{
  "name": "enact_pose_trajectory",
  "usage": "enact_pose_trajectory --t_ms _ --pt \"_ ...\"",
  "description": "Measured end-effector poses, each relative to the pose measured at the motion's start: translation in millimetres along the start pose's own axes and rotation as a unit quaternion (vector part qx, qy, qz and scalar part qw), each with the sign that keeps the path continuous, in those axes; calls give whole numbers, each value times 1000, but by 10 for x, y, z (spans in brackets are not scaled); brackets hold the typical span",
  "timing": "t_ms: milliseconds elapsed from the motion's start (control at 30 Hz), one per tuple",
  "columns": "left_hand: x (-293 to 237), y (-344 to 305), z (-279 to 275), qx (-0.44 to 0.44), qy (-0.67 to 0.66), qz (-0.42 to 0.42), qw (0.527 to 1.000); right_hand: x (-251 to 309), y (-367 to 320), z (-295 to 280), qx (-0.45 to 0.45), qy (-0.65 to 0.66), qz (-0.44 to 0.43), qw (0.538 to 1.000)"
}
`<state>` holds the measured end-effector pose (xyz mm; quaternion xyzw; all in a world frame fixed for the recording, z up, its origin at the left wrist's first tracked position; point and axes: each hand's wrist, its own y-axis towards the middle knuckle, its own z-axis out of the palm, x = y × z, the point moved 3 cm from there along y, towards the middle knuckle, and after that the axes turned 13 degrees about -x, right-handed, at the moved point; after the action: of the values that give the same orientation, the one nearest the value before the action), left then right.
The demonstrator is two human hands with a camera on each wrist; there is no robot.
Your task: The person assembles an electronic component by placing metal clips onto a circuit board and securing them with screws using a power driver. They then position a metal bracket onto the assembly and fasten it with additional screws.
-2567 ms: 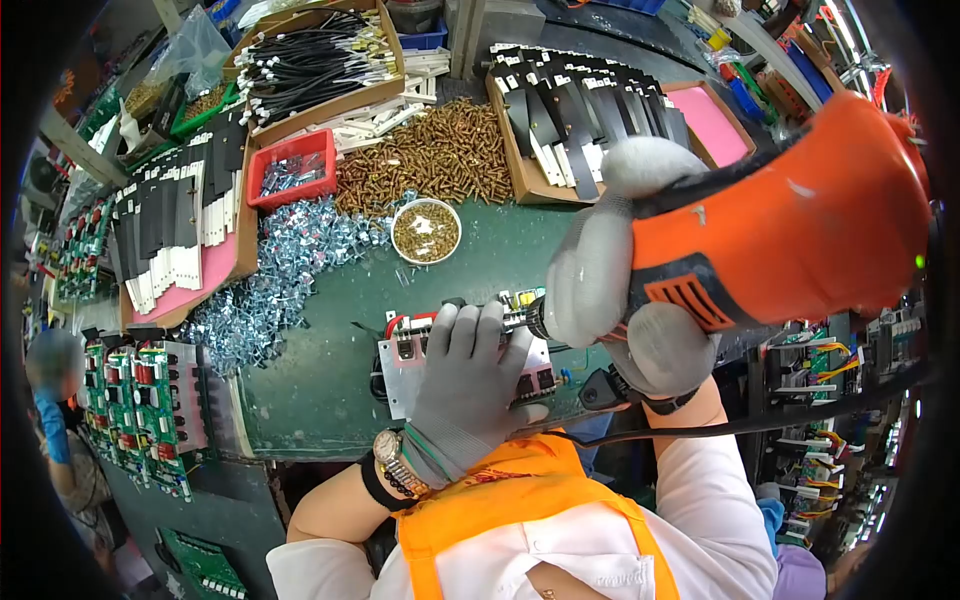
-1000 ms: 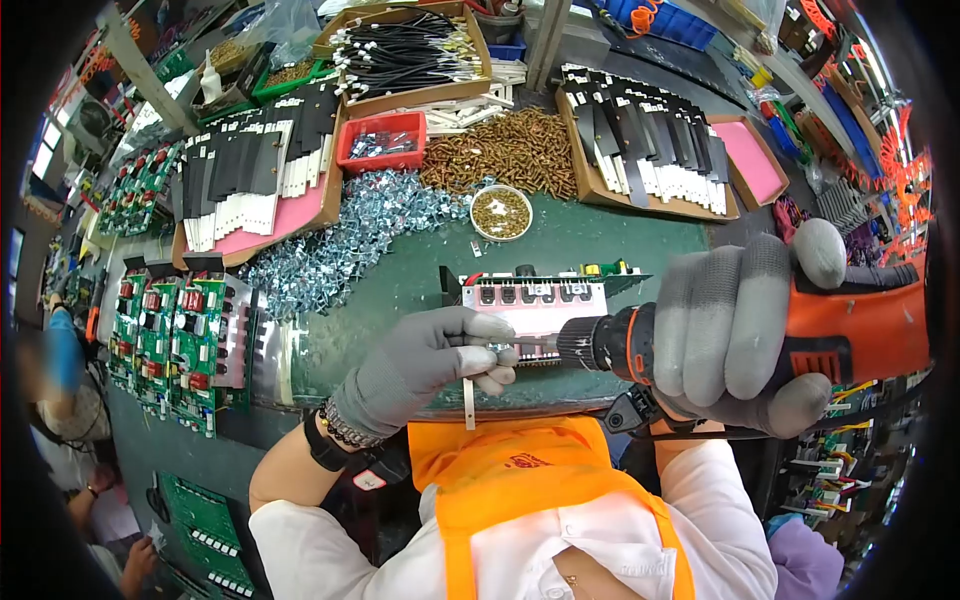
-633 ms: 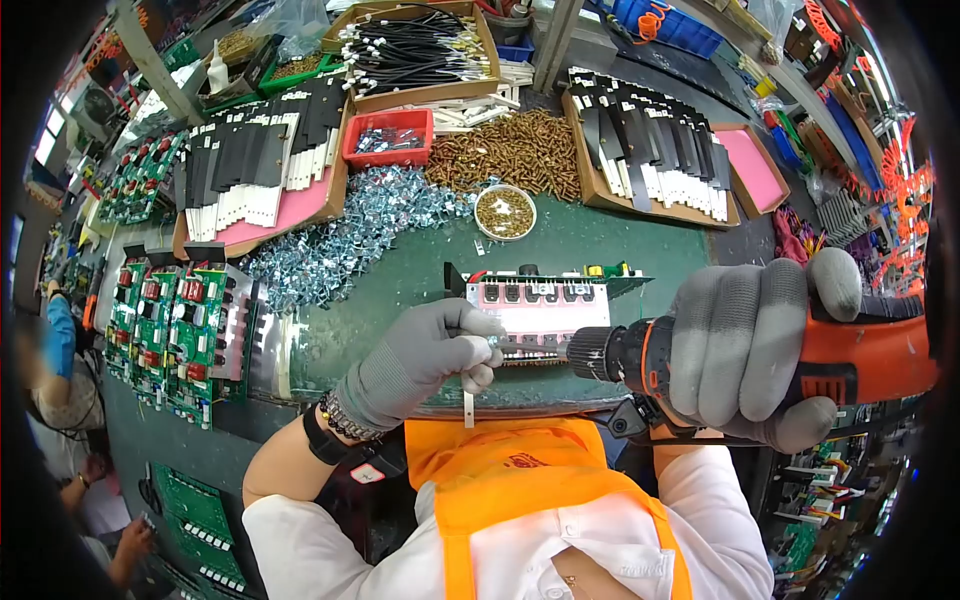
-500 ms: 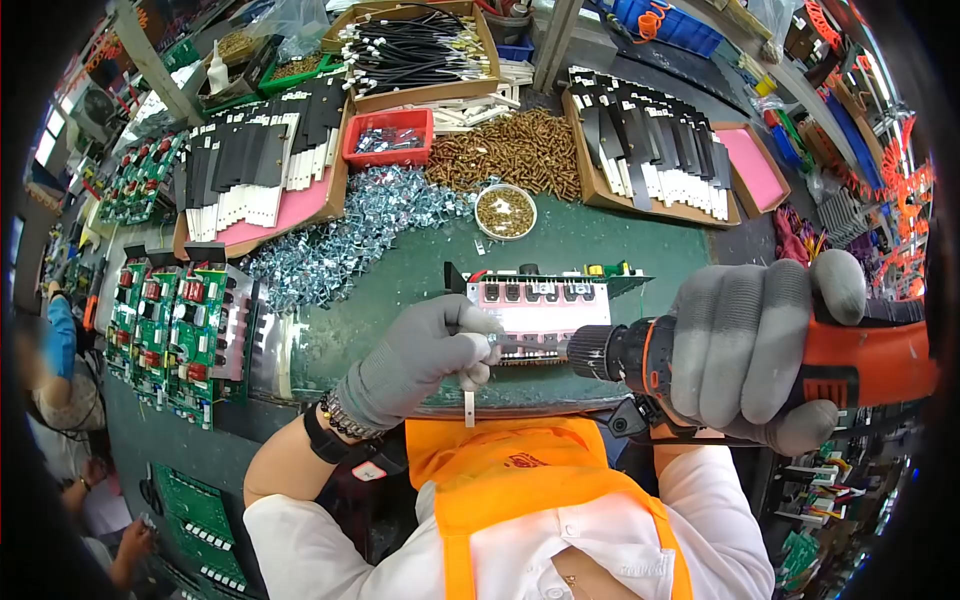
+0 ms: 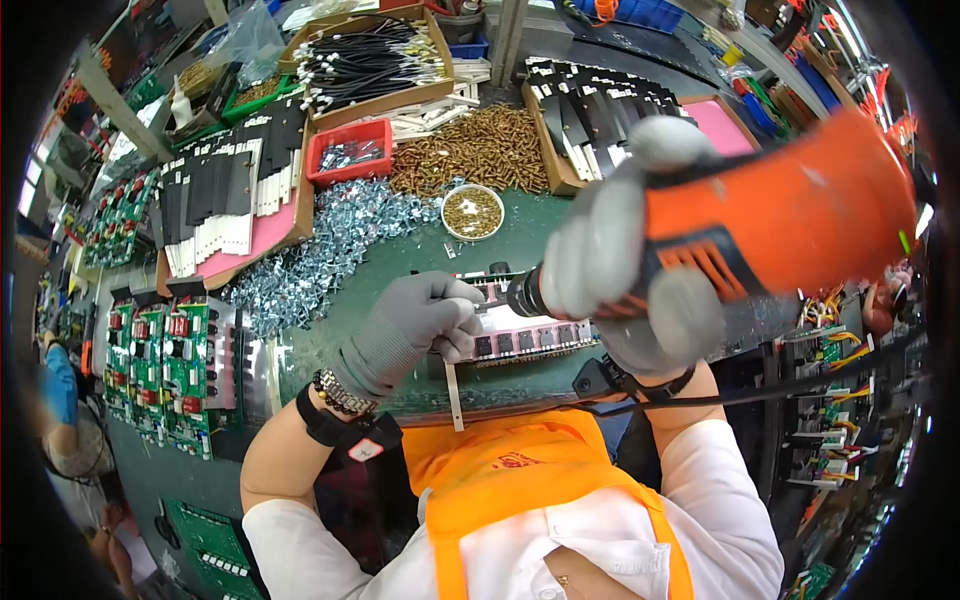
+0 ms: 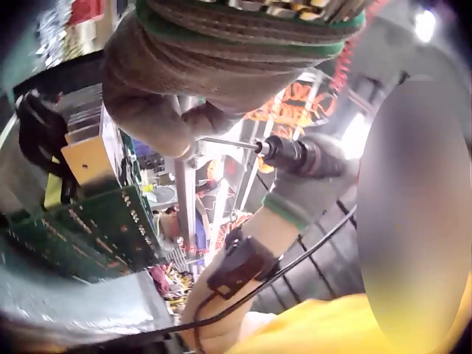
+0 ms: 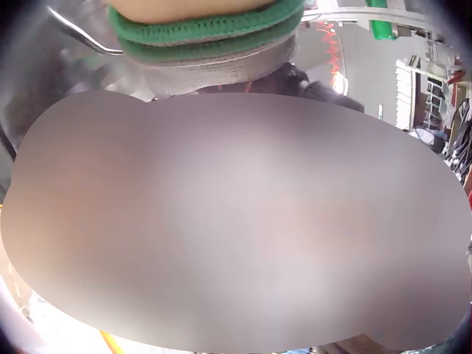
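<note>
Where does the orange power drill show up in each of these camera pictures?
Head: orange drill, upper right, gripped by the right hand.
Left wrist: only its dark chuck and bit, centre.
Right wrist: not visible; mostly blurred.
Shared landmark: the grey-gloved left hand, pinching a metal strip, at the bit's tip in head and left wrist views.

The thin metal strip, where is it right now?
Head view: the metal strip hangs from the left hand over the near edge of the bench, by the left end of the circuit board, left of the orange drill.
</note>
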<state>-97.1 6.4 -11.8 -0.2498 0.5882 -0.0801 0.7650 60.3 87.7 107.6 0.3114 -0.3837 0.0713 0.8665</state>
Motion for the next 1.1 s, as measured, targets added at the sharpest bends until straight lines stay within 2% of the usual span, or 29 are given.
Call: enact_pose_trajectory --t_ms 33,67,133,167,233,267,333,367,400,433,567,633,800,933,1100 --pt "-49 1 19 17 59 3 998 -31 24 -17 -8 -7 5 1000" --pt "-80 -10 30 20 63 2 998 -61 48 -36 -13 -11 9 1000" --pt "-119 -17 56 31 188 28 981 -118 75 -41 -20 -10 12 1000" --pt "-113 -21 70 32 190 27 981 -145 81 -56 -27 -8 13 1000" --pt "-113 -53 78 -9 220 98 971 -192 101 -119 -19 -3 11 1000" --pt "-64 -62 62 -8 221 97 970 -202 111 -119 -21 -3 10 1000" --pt "-71 -104 -13 -101 312 306 894 -230 132 -119 -39 -4 19 999" --pt "-60 -111 -49 -100 314 306 893 -234 147 -125 -41 -3 18 999" --pt "-99 -149 -51 -110 403 411 810 -241 162 -124 -28 6 23 999" --pt "-110 -199 -30 -117 480 505 708 -249 170 -122 -15 15 29 999" --pt "54 -212 -30 -90 485 464 736 -255 188 -106 0 -11 39 999" --pt "109 -177 -29 -118 506 481 707 -265 197 -72 30 -18 57 998" --pt "175 -131 -54 -102 533 471 696 -251 255 21 88 -99 125 983" --pt "181 -130 -63 -92 530 491 685 -330 252 67 81 -119 122 982" --pt "123 -135 -69 -81 523 485 696 -381 259 103 76 -136 122 980"
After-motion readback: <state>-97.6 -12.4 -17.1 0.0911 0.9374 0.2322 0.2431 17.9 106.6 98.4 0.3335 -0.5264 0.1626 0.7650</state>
